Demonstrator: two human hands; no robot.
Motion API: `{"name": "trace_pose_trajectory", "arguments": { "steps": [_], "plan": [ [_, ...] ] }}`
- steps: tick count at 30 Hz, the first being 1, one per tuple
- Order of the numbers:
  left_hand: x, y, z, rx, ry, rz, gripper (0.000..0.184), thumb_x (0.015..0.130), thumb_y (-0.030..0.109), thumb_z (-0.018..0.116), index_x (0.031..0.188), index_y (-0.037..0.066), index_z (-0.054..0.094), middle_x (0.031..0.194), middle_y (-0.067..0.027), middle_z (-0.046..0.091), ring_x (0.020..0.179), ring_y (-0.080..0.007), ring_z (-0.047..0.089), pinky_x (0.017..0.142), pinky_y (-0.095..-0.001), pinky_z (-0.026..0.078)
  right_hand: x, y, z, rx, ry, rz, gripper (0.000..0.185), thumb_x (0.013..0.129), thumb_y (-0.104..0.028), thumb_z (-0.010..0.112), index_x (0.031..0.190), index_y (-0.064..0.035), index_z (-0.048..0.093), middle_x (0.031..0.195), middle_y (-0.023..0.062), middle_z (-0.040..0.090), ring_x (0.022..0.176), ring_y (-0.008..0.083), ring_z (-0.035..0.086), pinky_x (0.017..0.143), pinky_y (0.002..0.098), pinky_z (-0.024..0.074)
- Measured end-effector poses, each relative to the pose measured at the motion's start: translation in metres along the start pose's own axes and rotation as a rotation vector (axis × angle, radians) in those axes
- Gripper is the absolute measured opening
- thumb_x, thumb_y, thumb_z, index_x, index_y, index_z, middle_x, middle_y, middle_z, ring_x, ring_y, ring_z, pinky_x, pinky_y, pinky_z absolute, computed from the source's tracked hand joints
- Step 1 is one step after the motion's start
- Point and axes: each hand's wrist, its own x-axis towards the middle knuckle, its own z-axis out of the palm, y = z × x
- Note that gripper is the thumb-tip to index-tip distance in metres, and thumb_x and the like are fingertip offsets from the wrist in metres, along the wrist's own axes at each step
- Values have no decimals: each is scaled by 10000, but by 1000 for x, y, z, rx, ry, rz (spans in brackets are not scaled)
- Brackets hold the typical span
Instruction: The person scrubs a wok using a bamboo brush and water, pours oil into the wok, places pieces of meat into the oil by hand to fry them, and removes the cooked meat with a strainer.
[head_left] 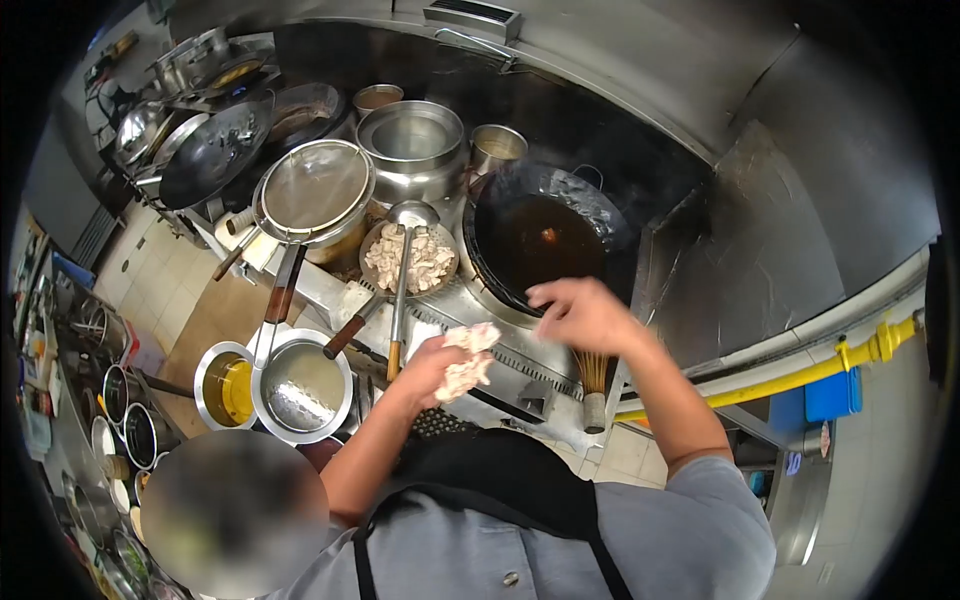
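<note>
My left hand [430,368] is closed around a clump of pale raw meat pieces [468,362], held in front of my apron. My right hand [585,318] is over the near rim of a black wok [492,290], fingers loosely bent and apart, with nothing visible in them. Dark oil [525,255] fills the wok, and a small reddish-brown lump [548,236] shows in it. Left of the wok sits a round strainer of pale cooked-looking pieces [430,262], with a long-handled ladle [402,285] laid across it.
A bamboo brush [593,392] lies by the counter's front edge. Wide pots [303,430] and a yellow-liquid bowl [212,412] stand at my left. Behind them are a fine sieve [316,185], a steel pot [410,135] and another wok [215,155]. A yellow pipe [770,370] runs at right.
</note>
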Motion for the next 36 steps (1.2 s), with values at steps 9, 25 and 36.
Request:
{"name": "trace_pose_trajectory", "arguments": {
  "steps": [9, 25, 36],
  "plan": [
    [29, -2, 46, 7, -217, -58, 609, 797, -23, 598, 1378, -13, 416, 1143, -114, 619, 924, -158, 639, 775, -284, 529, -44, 4, 55, -319, 294, -244, 290, 750, -100, 685, 1030, -34, 656, 830, 126, 646, 776, 308, 635, 716, 367, 514],
    [27, -7, 33, 99, -95, 62, 365, 789, 7, 587, 1154, -5, 601, 931, -73, 658, 747, -128, 633, 653, -252, 520, -32, 26, 62, 686, 237, 197, 244, 905, -58, 614, 1133, 27, 600, 887, 82, 657, 752, 118, 626, 698, 250, 532],
    [46, -21, 24, 705, 338, 387, 115, 765, 60, 693, 849, 22, 624, 743, -50, 647, 649, -116, 618, 564, -269, 497, -30, 22, 37, 497, 212, 162, 207, 877, -95, 629, 1071, -21, 638, 849, 58, 668, 669, 109, 623, 607, 225, 508]
  ]
}}
